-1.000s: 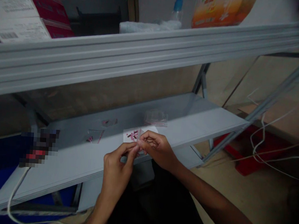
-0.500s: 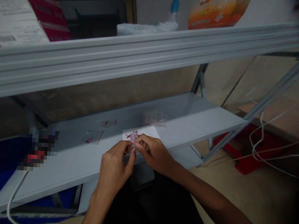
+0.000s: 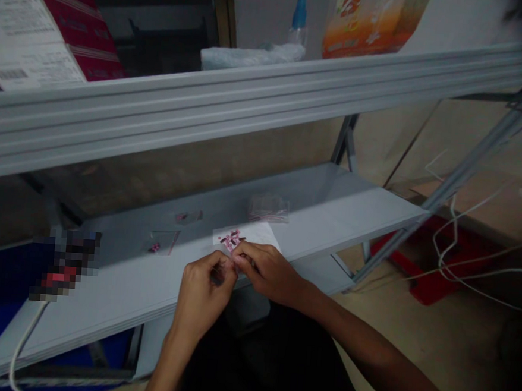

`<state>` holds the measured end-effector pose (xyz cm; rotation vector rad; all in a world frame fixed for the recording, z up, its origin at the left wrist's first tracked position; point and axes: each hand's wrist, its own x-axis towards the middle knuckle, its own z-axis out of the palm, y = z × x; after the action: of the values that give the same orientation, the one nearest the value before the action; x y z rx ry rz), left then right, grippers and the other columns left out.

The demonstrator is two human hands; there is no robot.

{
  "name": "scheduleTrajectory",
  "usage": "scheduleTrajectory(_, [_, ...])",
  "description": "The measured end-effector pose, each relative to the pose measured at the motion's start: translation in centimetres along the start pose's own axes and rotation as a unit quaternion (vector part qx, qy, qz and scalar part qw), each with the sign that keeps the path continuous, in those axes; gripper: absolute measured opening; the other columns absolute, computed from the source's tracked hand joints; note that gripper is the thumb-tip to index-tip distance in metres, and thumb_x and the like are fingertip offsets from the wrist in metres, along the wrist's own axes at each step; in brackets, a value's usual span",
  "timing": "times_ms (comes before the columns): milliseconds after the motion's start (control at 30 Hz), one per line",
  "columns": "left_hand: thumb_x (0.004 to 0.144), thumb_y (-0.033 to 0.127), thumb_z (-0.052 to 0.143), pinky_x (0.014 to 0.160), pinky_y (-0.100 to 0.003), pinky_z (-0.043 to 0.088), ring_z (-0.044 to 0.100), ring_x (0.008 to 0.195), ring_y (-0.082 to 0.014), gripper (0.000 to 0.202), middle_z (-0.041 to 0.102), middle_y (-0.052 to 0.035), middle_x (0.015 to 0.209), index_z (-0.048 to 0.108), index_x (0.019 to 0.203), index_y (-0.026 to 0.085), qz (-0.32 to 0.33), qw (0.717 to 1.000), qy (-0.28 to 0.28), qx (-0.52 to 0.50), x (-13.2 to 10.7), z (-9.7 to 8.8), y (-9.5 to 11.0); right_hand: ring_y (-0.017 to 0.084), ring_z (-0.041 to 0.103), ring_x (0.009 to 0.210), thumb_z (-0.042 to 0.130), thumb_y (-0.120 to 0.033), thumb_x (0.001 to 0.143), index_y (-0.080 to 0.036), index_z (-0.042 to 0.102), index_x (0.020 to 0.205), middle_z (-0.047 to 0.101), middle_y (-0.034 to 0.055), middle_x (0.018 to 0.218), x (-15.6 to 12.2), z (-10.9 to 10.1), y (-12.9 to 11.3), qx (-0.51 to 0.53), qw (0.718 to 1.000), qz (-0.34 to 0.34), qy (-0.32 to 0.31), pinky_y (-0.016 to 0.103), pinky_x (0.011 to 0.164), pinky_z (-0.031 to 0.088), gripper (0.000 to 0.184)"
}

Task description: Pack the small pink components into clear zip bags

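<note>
My left hand and my right hand meet at the fingertips over the shelf's front edge, both closed in a pinch. Between them is a bit of clear plastic, seemingly a small plastic bag, mostly hidden by the fingers. Just beyond lies a white sheet of paper bearing a small heap of pink and dark pieces. To the left rest two small clear bags, one nearer and one farther, with pinkish pieces inside. Behind the paper is a stack of clear plastic bags.
An upper shelf beam crosses above the lower shelf. It carries boxes, a blue-capped bottle and an orange package. A blurred-out object with a white cable sits left. Loose cables hang right.
My fingertips have drawn slightly down toward me, uncovering more of the pink and dark pieces. The clear plastic that showed above the fingers is now mostly hidden. The view has shifted a little.
</note>
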<state>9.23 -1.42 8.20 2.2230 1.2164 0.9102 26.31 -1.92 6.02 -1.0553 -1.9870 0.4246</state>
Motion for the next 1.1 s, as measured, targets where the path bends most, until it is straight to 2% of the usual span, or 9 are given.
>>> scheduleTrajectory(167, [0.084,0.024,0.056,0.056,-0.019,0.037,0.050,0.057,-0.0099,0.024,0.051,0.0040,0.057,0.054,0.061,0.017,-0.009,0.999,0.040,-0.026,0.0,0.0,0.3,0.014,0.056,0.067,0.050,-0.023,0.093,-0.018,0.056,0.085,0.060,-0.0004,0.073,0.0,0.0,0.1,-0.016,1.000,0.017,0.007,0.024,0.067,0.038,0.011])
scheduleTrajectory(400, [0.080,0.022,0.057,0.054,-0.021,0.037,0.050,0.053,-0.0106,0.022,0.052,0.0040,0.054,0.058,0.059,0.017,-0.042,0.997,0.065,0.003,-0.3,0.4,0.3,0.013,0.054,0.061,0.055,-0.018,0.084,-0.019,0.056,0.078,0.058,-0.0027,0.066,0.0,0.6,0.3,-0.055,0.998,0.028,0.026,0.024,0.063,0.035,0.006])
scheduleTrajectory(567, [0.076,0.021,0.060,0.059,-0.023,0.041,0.056,0.054,-0.0133,0.017,0.058,0.0031,0.054,0.059,0.059,0.018,-0.062,0.990,0.125,0.028,0.0,-0.6,-0.5,0.011,0.048,0.056,0.055,-0.012,0.078,-0.018,0.053,0.070,0.053,-0.0033,0.061,0.4,-1.1,1.0,-0.071,0.991,0.055,0.100,0.023,0.060,0.033,0.010])
scheduleTrajectory(667, [0.083,0.026,0.058,0.063,-0.023,0.045,0.060,0.061,-0.0146,0.017,0.063,0.0009,0.063,0.060,0.069,0.018,-0.055,0.995,0.070,-0.051,0.2,-0.7,-0.3,0.010,0.047,0.055,0.054,-0.015,0.084,-0.018,0.056,0.073,0.053,-0.0038,0.062,0.5,-2.3,0.9,-0.015,0.995,0.051,0.089,0.022,0.059,0.033,0.011])
scheduleTrajectory(800, [0.094,0.035,0.050,0.063,-0.023,0.045,0.060,0.064,-0.0138,0.023,0.063,0.0007,0.068,0.061,0.083,0.018,-0.036,0.991,-0.030,-0.122,0.2,0.0,0.7,0.010,0.050,0.059,0.050,-0.021,0.093,-0.017,0.059,0.081,0.056,-0.0034,0.066,0.4,-2.4,0.0,0.066,0.998,0.006,0.003,0.021,0.061,0.035,0.016])
scheduleTrajectory(900, [0.098,0.035,0.043,0.063,-0.023,0.041,0.056,0.062,-0.0126,0.029,0.059,0.0015,0.066,0.058,0.079,0.018,-0.015,0.993,-0.049,-0.102,0.2,0.1,1.0,0.010,0.051,0.062,0.048,-0.022,0.094,-0.017,0.058,0.080,0.058,-0.0026,0.069,0.3,-2.1,-0.6,0.076,0.997,-0.011,-0.024,0.022,0.063,0.036,0.018])
scheduleTrajectory(1100, [0.097,0.032,0.041,0.061,-0.023,0.037,0.050,0.059,-0.0121,0.031,0.054,0.0025,0.063,0.053,0.072,0.018,0.027,0.994,-0.099,-0.025,0.2,-0.5,0.5,0.010,0.048,0.059,0.053,-0.016,0.084,-0.018,0.053,0.072,0.054,-0.0037,0.064,0.0,-1.8,-0.4,0.001,1.000,0.002,-0.018,0.023,0.063,0.034,0.012])
